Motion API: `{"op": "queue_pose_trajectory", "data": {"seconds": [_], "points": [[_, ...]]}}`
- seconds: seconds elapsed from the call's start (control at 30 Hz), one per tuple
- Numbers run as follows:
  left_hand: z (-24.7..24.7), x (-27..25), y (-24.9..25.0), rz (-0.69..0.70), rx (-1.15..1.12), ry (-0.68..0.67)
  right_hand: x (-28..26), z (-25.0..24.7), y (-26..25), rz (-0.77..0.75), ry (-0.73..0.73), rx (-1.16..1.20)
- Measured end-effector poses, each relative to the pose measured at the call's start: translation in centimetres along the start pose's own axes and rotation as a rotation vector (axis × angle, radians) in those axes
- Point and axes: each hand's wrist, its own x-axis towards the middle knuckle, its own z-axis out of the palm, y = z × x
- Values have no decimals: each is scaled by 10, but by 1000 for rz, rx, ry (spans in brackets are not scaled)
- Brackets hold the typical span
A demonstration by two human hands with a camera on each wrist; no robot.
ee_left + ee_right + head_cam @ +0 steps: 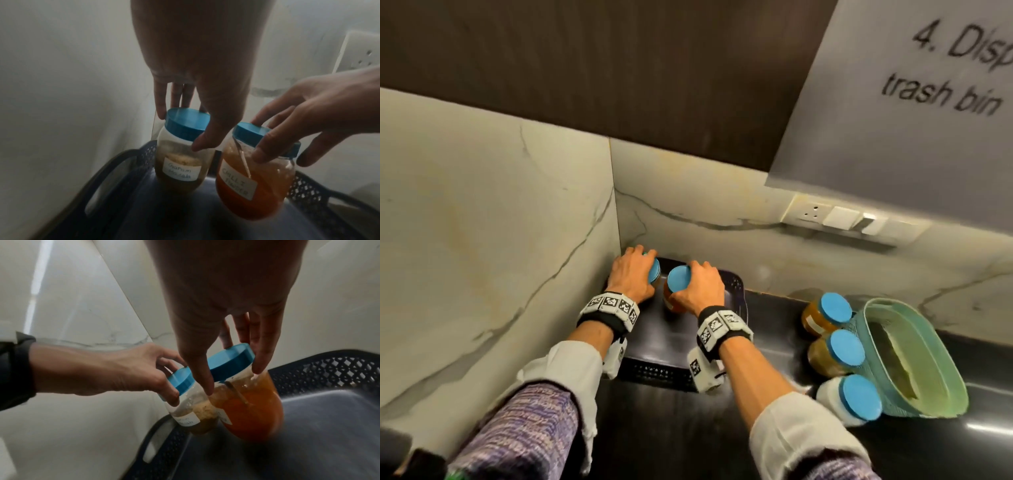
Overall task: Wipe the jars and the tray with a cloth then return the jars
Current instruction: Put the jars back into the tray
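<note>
A dark perforated tray [654, 371] lies in the counter's corner. My left hand [631, 275] grips the blue lid of the garam masala jar [180, 155] at the tray's far left. Beside it my right hand [700, 287] grips the blue lid of the orange chilli powder jar [252, 186]. In the right wrist view the chilli jar [251, 410] leans against the masala jar [195, 415]; whether their bases touch the tray [320, 410] is unclear. Three more blue-lidded jars [835, 353] stand on the counter to the right. A folded cloth [900, 359] lies in a green basket.
Marble walls [482, 240] close the corner on the left and behind the tray. The green basket [935, 397] sits at the right on the black counter [756, 342]. A wall socket [842, 216] and a dark overhead cabinet [619, 68] are above.
</note>
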Motion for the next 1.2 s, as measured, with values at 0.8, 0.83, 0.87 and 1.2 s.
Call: {"op": "queue_pose_trajectory", "data": {"seconds": [0.8,0.83,0.87,1.2], "points": [[22,13,-18,41,78,-34,25,29,13,-61,-1,157],[21,9,-15,33,65,-35,17,24,20,-47,5,169],[20,3,-10,26,49,-33,7,18,29,-29,12,172],[30,-64,141,264,-395,87,-131,-61,152,212,276,347]]}}
